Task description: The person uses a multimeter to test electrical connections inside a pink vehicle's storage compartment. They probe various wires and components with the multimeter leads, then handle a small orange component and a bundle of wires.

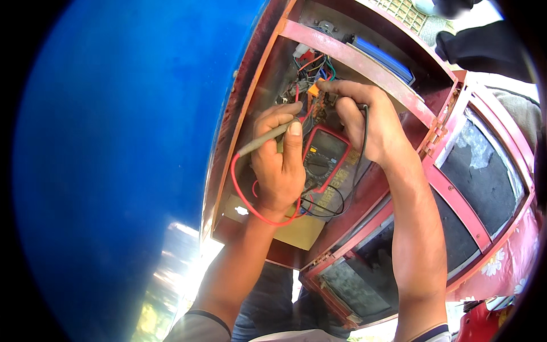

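A multimeter (pixel 326 154) with a red rim lies in a red metal box, its dial between my forearms. My left hand (pixel 279 154) is closed round a grey test probe (pixel 265 139), whose red lead loops down past my wrist. My right hand (pixel 370 117) is closed on the black test probe; its black lead (pixel 364 134) comes out by the thumb, while the probe's tip is hidden. My right index fingertip is at an orange connector (pixel 314 89) among bundled wires (pixel 325 69). The left probe's tip is hidden behind my fingers.
A blue panel (pixel 125 142) rises along the left. A pink metal bar (pixel 359 51) crosses the box, with a blue object (pixel 384 60) beyond it. On the right hangs an open red-framed door (pixel 456 196). Yellowish printed cardboard (pixel 302 231) lies at the box's bottom.
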### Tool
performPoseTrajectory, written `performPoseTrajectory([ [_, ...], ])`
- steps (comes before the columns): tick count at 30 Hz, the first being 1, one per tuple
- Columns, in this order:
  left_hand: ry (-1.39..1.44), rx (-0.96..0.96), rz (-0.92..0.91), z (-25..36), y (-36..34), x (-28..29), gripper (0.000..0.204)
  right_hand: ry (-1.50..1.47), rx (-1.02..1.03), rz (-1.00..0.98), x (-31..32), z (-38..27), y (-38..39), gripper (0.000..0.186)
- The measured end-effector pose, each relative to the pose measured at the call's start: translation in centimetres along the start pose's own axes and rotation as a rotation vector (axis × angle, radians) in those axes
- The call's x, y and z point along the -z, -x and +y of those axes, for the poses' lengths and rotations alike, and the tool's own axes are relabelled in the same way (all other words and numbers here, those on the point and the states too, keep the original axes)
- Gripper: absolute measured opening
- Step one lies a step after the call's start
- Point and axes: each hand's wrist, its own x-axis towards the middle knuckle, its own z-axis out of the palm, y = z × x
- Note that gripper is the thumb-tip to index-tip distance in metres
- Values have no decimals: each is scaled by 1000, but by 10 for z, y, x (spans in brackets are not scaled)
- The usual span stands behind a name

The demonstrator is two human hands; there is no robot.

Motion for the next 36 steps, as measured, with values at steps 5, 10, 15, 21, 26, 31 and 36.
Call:
performPoseTrajectory([
  [5, -83, -5, -135, 3, -7, 11, 16, -33, -21, -10, 2, 2, -2, 37],
  [10, -212, -41, -287, 6, -16, 18, 14, -15, -24, -1, 2, 0, -3, 37],
  [15, -248, -41, -331, 16, -14, 10, 12, 37, 43, 35, 6, 2, 2, 32],
  [21, -311, -57, -374, 15, -3, 12, 28, 149, 210, 211, 21, -29, 49, 14],
  [26, -253, 109, -371, 24, 2, -1, 55, 75, 599, 253, 13, -22, 45, 33],
  [31, -227, 25, -344, 24, 1, -4, 56, 96, 570, 110, -6, -3, 14, 35],
  [36, -406, -66, -355, 29, 1, -8, 52, -70, 532, 77, -13, -1, 6, 29],
])
